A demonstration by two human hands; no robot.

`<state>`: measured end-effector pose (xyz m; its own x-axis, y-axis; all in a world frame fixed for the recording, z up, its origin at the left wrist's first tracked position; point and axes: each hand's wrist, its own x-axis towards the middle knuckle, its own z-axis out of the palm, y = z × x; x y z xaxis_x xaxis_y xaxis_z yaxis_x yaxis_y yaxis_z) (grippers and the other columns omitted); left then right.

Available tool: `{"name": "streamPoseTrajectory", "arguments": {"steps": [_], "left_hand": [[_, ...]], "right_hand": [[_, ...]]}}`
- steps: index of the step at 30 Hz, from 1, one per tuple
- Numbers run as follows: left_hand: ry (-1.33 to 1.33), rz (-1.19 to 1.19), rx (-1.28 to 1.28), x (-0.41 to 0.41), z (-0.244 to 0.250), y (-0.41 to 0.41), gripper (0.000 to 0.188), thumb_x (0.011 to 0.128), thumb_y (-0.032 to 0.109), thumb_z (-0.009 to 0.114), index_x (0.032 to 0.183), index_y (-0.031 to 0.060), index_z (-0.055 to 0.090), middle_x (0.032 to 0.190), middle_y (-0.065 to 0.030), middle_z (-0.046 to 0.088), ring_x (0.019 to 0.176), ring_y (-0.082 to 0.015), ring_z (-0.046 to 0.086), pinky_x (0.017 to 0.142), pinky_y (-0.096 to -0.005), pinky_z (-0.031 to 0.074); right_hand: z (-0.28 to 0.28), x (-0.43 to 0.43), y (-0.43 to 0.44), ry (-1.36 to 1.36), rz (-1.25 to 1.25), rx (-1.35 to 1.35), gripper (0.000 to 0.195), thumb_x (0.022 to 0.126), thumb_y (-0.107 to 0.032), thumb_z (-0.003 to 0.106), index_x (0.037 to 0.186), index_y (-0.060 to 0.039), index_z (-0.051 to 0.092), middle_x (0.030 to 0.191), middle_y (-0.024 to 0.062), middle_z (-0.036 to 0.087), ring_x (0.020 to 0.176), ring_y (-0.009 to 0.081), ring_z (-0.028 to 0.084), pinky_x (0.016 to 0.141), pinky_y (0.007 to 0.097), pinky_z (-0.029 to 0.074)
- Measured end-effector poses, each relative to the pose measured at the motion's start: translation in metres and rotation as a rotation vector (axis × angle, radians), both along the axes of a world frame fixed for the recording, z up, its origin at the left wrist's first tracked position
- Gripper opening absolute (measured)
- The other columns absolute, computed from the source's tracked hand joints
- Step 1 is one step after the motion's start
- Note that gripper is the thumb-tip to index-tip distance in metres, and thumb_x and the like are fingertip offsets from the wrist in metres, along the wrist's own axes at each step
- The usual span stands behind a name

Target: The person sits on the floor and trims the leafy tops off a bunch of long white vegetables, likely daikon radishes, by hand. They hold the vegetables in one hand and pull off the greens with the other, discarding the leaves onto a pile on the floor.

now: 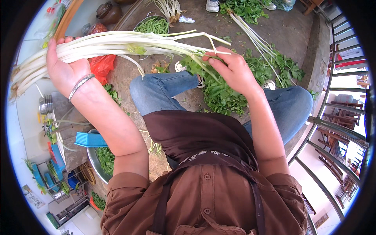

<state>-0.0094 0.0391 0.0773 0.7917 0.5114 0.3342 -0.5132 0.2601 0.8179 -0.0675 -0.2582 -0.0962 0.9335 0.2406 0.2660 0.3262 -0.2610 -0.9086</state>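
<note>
A bundle of long white celery stalks [117, 42] stretches across the upper left, its brown roots at the far left. My left hand [69, 61], with a silver bangle at the wrist, grips the bundle near the root end. At the bundle's thin end, my right hand [227, 66] pinches a stalk between thumb and fingers. Below and beside that hand, green celery leaves [223, 98] lie heaped on the floor between my knees. More white stalks with leaves [252, 36] rest on the ground at the upper right.
A metal colander of green beans [152, 25] stands beyond the bundle, near a red plastic bag [101, 69]. At my left are a blue plastic basket [91, 139] and a metal basin of chopped greens [105, 160]. A metal railing [337, 126] runs along the right. Another person's shoe [212, 6] shows at the top.
</note>
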Motion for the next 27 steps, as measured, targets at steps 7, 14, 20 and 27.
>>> {"name": "streamPoseTrajectory", "arguments": {"steps": [7,14,20,27], "left_hand": [[-0.004,0.036,-0.027,0.006,-0.001,0.010,0.017,0.086,0.012,0.057,0.086,-0.0014,0.046,0.077,-0.0094,0.048,0.073,-0.0228,0.049,0.073,-0.0406,0.043],[0.051,-0.008,0.005,0.002,-0.006,0.000,0.015,0.087,0.012,0.055,0.087,0.0001,0.045,0.078,-0.0092,0.048,0.073,-0.0228,0.048,0.072,-0.0422,0.043],[-0.052,-0.181,-0.098,0.002,-0.001,0.025,0.009,0.086,0.006,0.050,0.090,0.0015,0.044,0.079,-0.0068,0.038,0.073,-0.0210,0.041,0.080,-0.0456,0.037],[-0.127,-0.370,-0.241,-0.011,-0.007,0.058,0.011,0.078,0.004,0.053,0.088,0.0032,0.047,0.080,-0.0049,0.037,0.073,-0.0177,0.039,0.077,-0.0404,0.032]], "right_hand": [[-0.004,-0.005,0.005,-0.381,-0.109,-0.360,0.015,0.086,-0.012,0.054,0.099,-0.0091,0.061,0.081,0.0077,0.063,0.079,0.0266,0.060,0.078,0.0385,0.044],[-0.015,-0.002,0.007,-0.120,-0.034,-0.265,0.013,0.081,-0.002,0.050,0.088,-0.0043,0.060,0.080,0.0147,0.063,0.077,0.0318,0.060,0.070,0.0369,0.048],[-0.037,-0.006,-0.022,0.127,0.002,-0.008,0.016,0.084,-0.013,0.054,0.094,-0.0092,0.065,0.085,0.0108,0.066,0.076,0.0299,0.063,0.071,0.0376,0.049],[-0.020,-0.012,0.002,-0.154,-0.023,-0.065,0.015,0.080,-0.009,0.060,0.093,-0.0112,0.067,0.091,0.0090,0.065,0.082,0.0268,0.063,0.073,0.0365,0.050]]}}
